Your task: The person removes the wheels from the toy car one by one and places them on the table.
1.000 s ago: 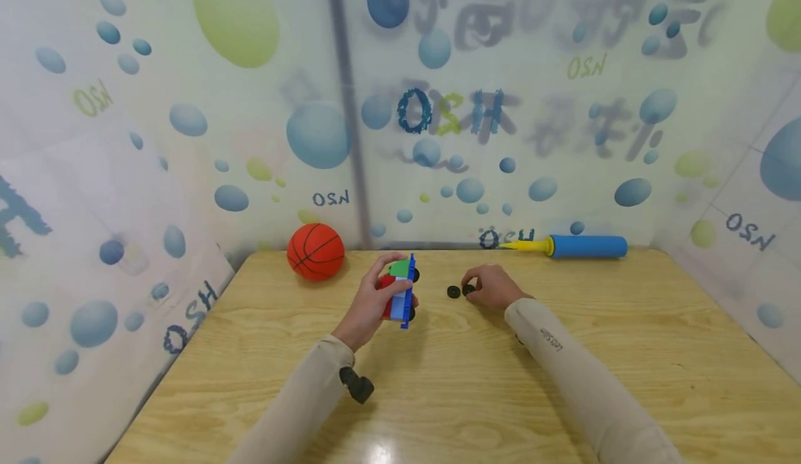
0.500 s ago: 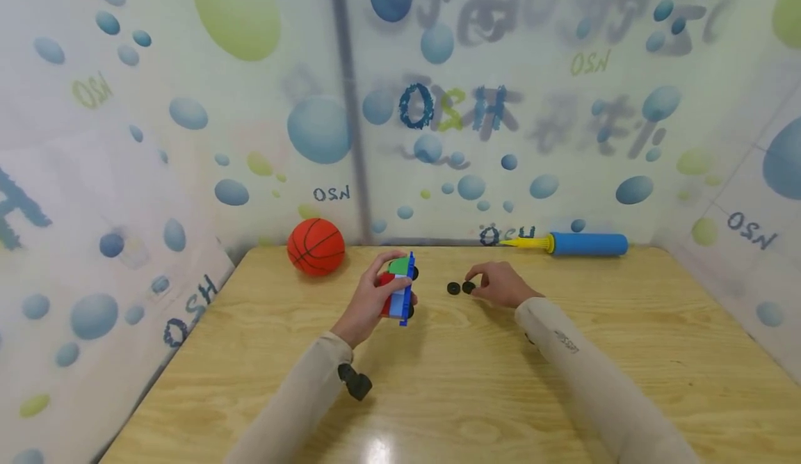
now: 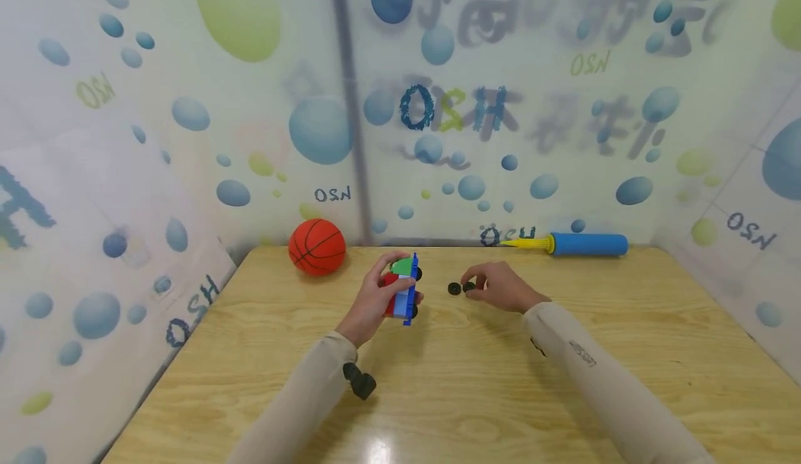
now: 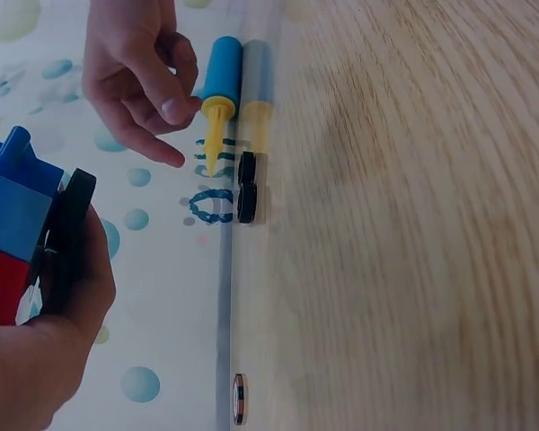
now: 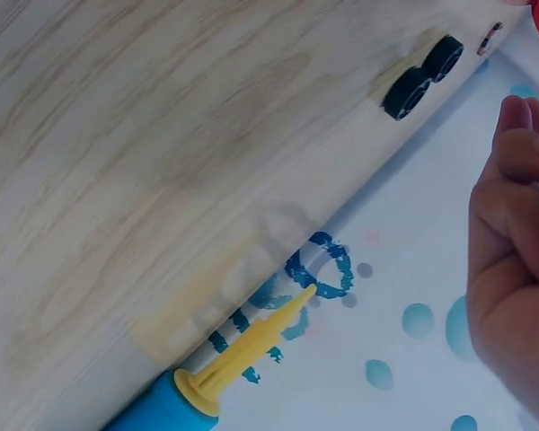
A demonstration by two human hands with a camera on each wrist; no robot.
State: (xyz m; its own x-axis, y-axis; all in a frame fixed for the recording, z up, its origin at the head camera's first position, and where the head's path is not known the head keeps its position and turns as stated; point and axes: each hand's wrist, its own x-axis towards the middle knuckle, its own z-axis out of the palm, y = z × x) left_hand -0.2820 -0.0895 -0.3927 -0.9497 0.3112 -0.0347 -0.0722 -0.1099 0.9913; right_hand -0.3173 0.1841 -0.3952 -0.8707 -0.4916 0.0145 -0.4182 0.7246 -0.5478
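Observation:
My left hand (image 3: 373,300) grips a toy car (image 3: 402,296) with its thumb across the side. The car has a blue base, green, red and light blue parts, and black wheels; in the left wrist view the car (image 4: 16,224) is partly cut off. Two black toy wheels (image 3: 454,289) lie side by side on the table. Over the right one hovers my right hand (image 3: 503,287), its fingertips overlapping that wheel in the head view. In the left wrist view the right hand (image 4: 139,85) has bent fingers, thumb and index apart, with nothing between them.
A red basketball (image 3: 317,247) sits at the table's back left. A blue and yellow hand pump (image 3: 588,244) lies along the back edge on the right. A small disc (image 4: 240,400) is on the table beyond the wheels. Behind stands a printed wall (image 3: 532,137).
My right hand and forearm have shifted slightly to the right, with the fingertips still at the right-hand wheel. The left hand keeps hold of the car almost without moving.

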